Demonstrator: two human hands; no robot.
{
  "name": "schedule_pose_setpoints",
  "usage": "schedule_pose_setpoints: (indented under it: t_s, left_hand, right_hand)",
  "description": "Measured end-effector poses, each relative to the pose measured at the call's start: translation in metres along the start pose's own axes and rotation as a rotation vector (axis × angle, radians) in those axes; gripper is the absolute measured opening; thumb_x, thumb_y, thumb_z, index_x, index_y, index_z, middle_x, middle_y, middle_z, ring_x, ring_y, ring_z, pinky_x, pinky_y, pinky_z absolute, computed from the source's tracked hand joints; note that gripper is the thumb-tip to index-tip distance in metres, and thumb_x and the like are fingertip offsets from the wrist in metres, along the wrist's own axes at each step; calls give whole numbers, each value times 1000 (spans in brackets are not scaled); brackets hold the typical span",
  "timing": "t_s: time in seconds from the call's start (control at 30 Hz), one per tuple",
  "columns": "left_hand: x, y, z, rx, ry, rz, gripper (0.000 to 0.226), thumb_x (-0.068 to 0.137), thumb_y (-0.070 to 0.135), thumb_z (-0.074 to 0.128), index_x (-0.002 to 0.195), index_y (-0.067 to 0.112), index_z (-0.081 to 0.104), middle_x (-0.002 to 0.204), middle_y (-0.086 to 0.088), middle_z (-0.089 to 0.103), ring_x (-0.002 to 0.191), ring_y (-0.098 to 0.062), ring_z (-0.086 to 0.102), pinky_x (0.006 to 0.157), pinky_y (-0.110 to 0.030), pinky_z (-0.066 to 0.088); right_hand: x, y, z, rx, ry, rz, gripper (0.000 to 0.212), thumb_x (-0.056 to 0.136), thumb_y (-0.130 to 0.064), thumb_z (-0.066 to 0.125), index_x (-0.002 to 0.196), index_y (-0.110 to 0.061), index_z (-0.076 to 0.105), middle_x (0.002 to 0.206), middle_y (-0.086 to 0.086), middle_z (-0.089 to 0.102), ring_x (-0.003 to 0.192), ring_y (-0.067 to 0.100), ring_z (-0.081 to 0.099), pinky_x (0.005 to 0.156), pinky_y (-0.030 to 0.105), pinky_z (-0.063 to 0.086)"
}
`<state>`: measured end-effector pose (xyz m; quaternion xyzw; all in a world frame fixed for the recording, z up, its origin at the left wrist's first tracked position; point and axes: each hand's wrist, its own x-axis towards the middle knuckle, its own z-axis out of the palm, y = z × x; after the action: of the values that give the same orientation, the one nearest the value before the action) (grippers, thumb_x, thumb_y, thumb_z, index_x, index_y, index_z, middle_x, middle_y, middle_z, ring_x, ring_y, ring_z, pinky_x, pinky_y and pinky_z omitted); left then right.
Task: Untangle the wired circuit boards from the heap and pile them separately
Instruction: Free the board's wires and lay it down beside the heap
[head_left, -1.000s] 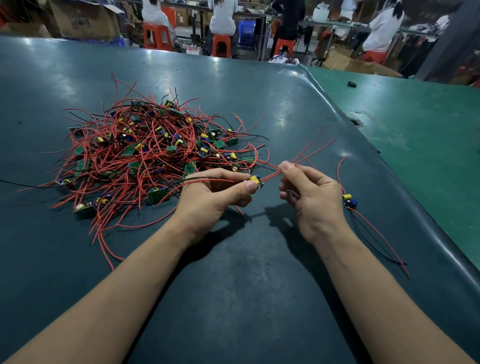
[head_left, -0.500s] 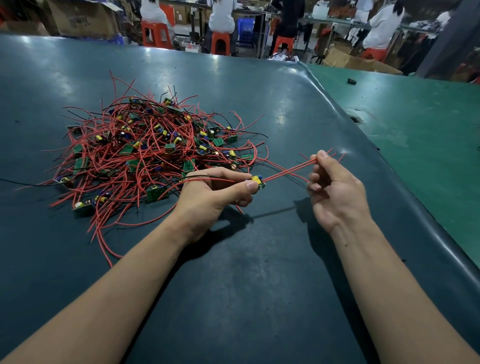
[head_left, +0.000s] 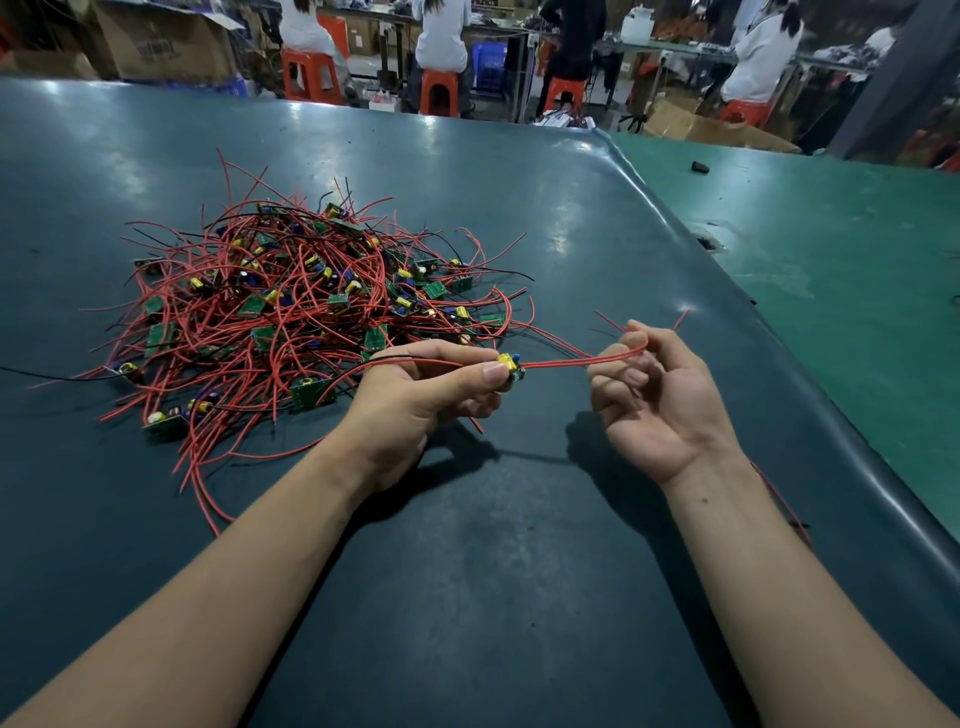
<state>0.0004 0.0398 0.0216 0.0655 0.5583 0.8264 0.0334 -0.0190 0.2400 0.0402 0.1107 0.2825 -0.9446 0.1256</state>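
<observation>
— What colour were the wires (head_left: 291, 322)?
— Mostly red, a few black, heaped over small green boards (head_left: 313, 392) with yellow and blue parts.
— And the table (head_left: 467, 571)?
— Dark teal, glossy; the mat (head_left: 831, 249) beside it was brighter green.
— The stools (head_left: 439, 91)?
— Orange. The crate (head_left: 490, 65) looked blue, though it was blurred.

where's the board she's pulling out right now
In the head view, the small circuit board is pinched in the left hand, right of the heap.
</observation>
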Motion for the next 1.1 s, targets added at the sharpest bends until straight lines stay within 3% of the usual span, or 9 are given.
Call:
schedule_pose_setpoints:
  t_s: [0.1,0.17,0.27,0.37,0.57,0.77,1.0,1.1]
  left_hand:
    - [2,0,-1,-25,55,1,11,63,11,77,74,9,78,74,-12,73,59,-18,67,58,-21,53]
    - [4,1,-1,-49,88,4,9,63,10,76,72,11,78,73,-11,73,59,-17,68,57,-20,53]
    - [4,0,0,-27,92,1,9,62,10,77,71,10,77,72,-10,73,58,-16,67,56,-20,53]
    - [1,-1,0,35,60,-11,13,60,13,79,72,9,77,72,-10,73,57,-16,67,55,-20,53]
    - [1,1,-1,38,6,-55,10,62,12,77,72,10,78,70,-7,73,56,-15,67,56,-20,53]
    - [-1,-1,0,120,-27,-30,25,55,21,84,77,11,79,76,-12,74,62,-19,69,60,-22,54]
    - [0,-2,1,98,-20,-24,24,55,19,83,76,9,78,75,-12,74,59,-18,67,59,-22,53]
    - [0,-3,1,94,-11,-22,22,57,17,83,76,8,78,74,-13,73,59,-19,66,59,-22,53]
  right_hand:
    - [0,5,3,-62,-3,-105,31,92,-36,56,80,-9,65,58,-5,50,49,4,44,40,11,31]
    - [-1,14,6,-315,-20,-173,36,83,-38,59,94,-5,68,63,-4,57,55,4,47,45,10,35]
    - [-3,35,8,-617,-83,-185,26,72,-22,68,92,-6,73,63,-2,61,53,5,49,44,12,38]
    - [-4,44,9,-707,-117,-209,24,70,-21,71,89,-7,75,61,-2,60,53,6,49,45,14,37]
    - [-1,37,6,-698,-98,-223,18,66,-27,74,78,-15,80,61,-2,62,52,5,48,44,13,36]
    - [2,31,7,-655,-66,-83,26,77,-36,68,63,-16,74,54,-5,49,42,4,38,38,13,25]
    - [4,27,5,-464,-8,-57,42,95,-26,56,58,-15,71,52,-5,45,39,4,34,32,13,24]
    - [6,28,5,-446,54,-107,34,95,-26,58,68,-11,72,54,-5,48,42,3,38,35,12,26]
